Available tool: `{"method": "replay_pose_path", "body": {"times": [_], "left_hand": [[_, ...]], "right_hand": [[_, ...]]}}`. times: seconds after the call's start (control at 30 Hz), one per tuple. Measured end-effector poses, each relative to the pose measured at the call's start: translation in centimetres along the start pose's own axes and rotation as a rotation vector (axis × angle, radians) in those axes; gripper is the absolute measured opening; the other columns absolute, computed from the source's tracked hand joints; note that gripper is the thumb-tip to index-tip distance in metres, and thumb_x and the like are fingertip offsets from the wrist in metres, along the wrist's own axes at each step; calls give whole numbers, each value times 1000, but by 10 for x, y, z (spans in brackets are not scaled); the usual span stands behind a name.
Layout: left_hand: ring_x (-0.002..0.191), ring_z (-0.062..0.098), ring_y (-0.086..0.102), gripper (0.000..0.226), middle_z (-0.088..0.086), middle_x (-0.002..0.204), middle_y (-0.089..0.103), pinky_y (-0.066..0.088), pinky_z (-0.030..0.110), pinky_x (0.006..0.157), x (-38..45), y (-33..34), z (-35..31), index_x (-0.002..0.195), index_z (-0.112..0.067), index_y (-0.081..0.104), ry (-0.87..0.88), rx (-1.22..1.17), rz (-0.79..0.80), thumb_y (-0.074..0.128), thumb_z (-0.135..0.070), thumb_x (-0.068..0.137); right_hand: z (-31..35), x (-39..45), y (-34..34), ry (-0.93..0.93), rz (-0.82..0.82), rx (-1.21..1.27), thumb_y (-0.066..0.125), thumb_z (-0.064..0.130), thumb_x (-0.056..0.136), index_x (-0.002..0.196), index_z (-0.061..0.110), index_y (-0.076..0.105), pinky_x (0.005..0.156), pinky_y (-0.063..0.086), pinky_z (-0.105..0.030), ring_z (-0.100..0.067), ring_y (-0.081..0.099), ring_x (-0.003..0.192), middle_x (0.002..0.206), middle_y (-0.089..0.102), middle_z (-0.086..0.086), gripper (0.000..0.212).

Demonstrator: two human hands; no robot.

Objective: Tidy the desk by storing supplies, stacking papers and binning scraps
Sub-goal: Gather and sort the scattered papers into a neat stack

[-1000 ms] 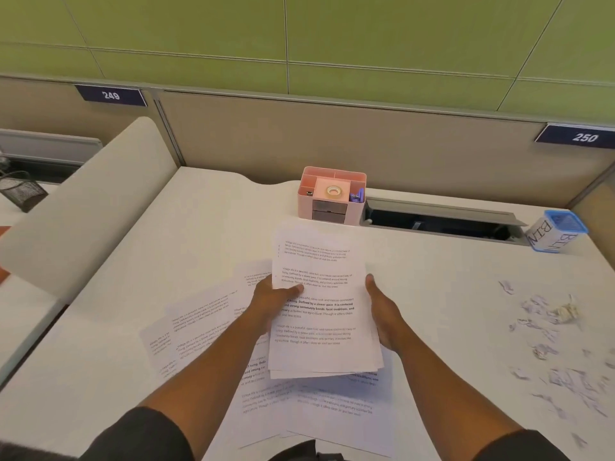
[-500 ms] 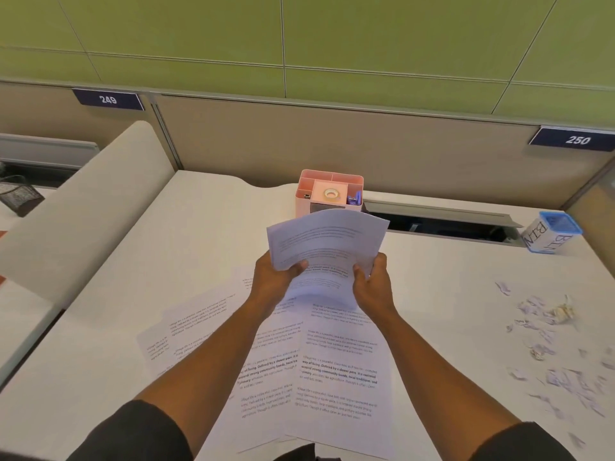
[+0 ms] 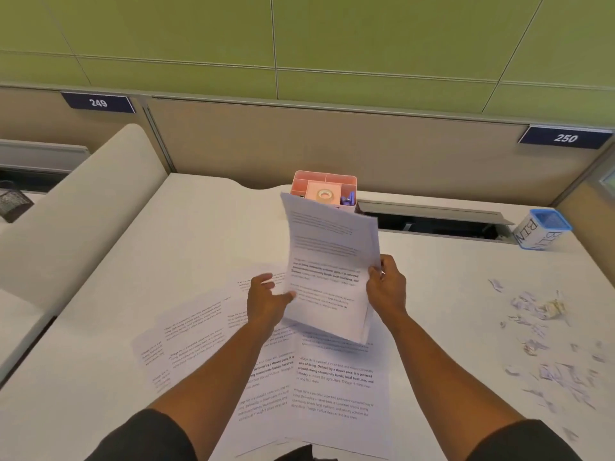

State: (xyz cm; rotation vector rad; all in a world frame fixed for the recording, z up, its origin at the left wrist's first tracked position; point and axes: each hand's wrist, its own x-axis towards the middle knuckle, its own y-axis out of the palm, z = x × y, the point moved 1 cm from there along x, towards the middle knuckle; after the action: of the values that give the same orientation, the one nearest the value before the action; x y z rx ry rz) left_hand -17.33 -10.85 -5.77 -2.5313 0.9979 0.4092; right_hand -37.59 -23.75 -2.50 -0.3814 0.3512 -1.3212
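A dark mesh holder (image 3: 13, 200) sat at the far left edge, beyond a pale curved divider (image 3: 76, 207) that walled off the neighbouring desk, under a navy plate reading "249" (image 3: 98, 102). On the white desk (image 3: 206, 234), loose printed sheets (image 3: 199, 331) lay fanned and overlapping from left of centre to the near edge; bold lines on one read "way of living. Defined by a slower pace; it is centered around strong community bonds, local traditions". The left hand (image 3: 266, 302) had its fingers loosely spread, its thumb touching the left edge of a raised sheaf of papers (image 3: 327, 267). The sheaf stood nearly upright above the loose sheets, its bottom edge just over them and its top corner hiding the front of a pink desk organiser (image 3: 324, 186) that held a roll of tape (image 3: 325, 194) and a blue item too small to identify. The right hand (image 3: 387, 287) pinched the sheaf's right edge between thumb and curled fingers. Behind it, an open cable slot (image 3: 432, 222) ran along the partition. Farther right, a blue-rimmed box (image 3: 540, 229) was lettered "BIN", below a plate marked "250" (image 3: 565, 138). Torn paper scraps (image 3: 545, 327) littered the desk's right side, well apart from the box.
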Motion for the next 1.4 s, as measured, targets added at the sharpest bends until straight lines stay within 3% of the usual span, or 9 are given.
{"method": "replay_pose_path", "body": {"times": [0.13,0.27,0.43,0.63,0.83,1.1,1.23,1.3,1.4], "left_hand": [[105,22,58,78,11,134,57,49,30,81,-8,10,28,137,-15,46,-141,175,157,89,-14,72],[122,28,53,87,10,136,48,50,39,101,-22,28,46,139,-12,43,-172,468,166,90,-24,67],[121,28,50,87,10,127,47,50,40,100,-38,51,46,131,-7,44,-102,732,154,87,-37,62],[122,28,45,83,11,125,43,50,39,92,-52,68,46,125,-6,39,-97,789,60,84,-39,64],[116,33,53,82,14,126,39,51,37,82,-49,69,54,127,-5,33,-97,772,90,84,-31,69],[70,12,58,18,-2,84,66,42,25,55,-32,47,55,100,-13,64,-90,602,175,62,-14,82],[69,12,59,4,0,91,70,53,29,68,-29,25,54,87,-20,62,-124,561,71,59,-21,90],[79,17,61,16,7,109,70,51,30,74,-27,10,56,104,-15,65,-150,548,13,56,-24,94],[119,32,54,42,14,134,57,47,36,94,-23,-11,57,135,-9,55,-199,687,-84,49,-31,99]], "right_hand": [[-19,-1,-15,99,-64,13,47,20,98,120,24,48,69,48,-22,-16,59,88,107,58,5,21],[-39,-6,-28,230,-117,49,45,13,96,122,19,49,82,50,-32,-21,58,96,116,60,-3,27],[-63,-15,-50,377,-204,67,43,8,88,121,18,51,81,51,-34,-27,59,93,117,62,-8,36],[-84,-28,-62,509,-256,62,44,9,88,123,19,50,87,55,-44,-33,61,101,120,62,-10,37],[-91,-32,-64,531,-251,76,44,7,88,123,18,51,80,50,-34,-28,57,91,119,63,-11,37],[-87,-31,-58,558,-218,99,44,3,87,124,16,51,74,44,-30,-26,55,89,118,62,-10,40],[-83,-30,-52,549,-184,94,45,4,87,122,17,52,74,44,-30,-25,55,88,117,63,-9,39],[-81,-31,-47,544,-160,98,45,5,86,120,18,53,74,45,-31,-26,56,88,116,63,-8,38],[-79,-32,-41,540,-125,106,45,5,86,118,19,53,73,46,-31,-26,57,89,115,63,-7,36]]}}
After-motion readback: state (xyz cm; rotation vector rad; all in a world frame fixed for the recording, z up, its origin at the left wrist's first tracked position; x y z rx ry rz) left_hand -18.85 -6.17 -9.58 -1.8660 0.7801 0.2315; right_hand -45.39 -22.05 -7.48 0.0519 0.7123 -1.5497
